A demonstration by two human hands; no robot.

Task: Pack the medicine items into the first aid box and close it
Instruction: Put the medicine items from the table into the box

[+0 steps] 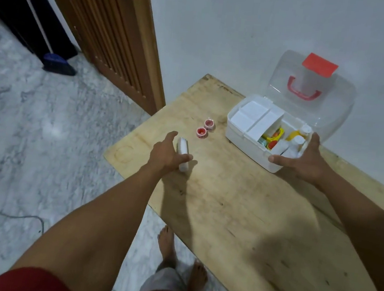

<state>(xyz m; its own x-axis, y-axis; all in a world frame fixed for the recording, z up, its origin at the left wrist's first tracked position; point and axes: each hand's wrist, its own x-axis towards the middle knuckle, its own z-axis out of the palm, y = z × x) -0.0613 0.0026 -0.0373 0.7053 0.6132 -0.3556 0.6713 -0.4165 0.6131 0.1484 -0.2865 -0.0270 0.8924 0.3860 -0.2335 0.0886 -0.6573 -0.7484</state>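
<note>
— Where does the first aid box sit?

— On the far right of the tabletop, close to the white wall. Its clear lid stands open and leans back towards the wall, with a red handle and a red label on it.

— And inside?

— A white tray covers the left half. The right half holds white-capped bottles and some yellow and orange packets, too blurred to name.

— What is still out on the tabletop?

— Two small red jars stand side by side, left of the box and apart from it. Nearer the person is a white tube.

— Who has the tube?

— The left grip is closed round it, the thumb across its lower part and the fingers on the far side. It seems to lie just on the wood, though motion blur stops me telling whether it is lifted.

— The right grip?

— Spread open at the box's near right corner, with the thumb against the front wall and straight fingers along the end wall. It holds nothing.

— Beyond that?

— A slatted wooden door on the left, a pale marble floor, and the person's bare feet below the tabletop's edge.
</note>
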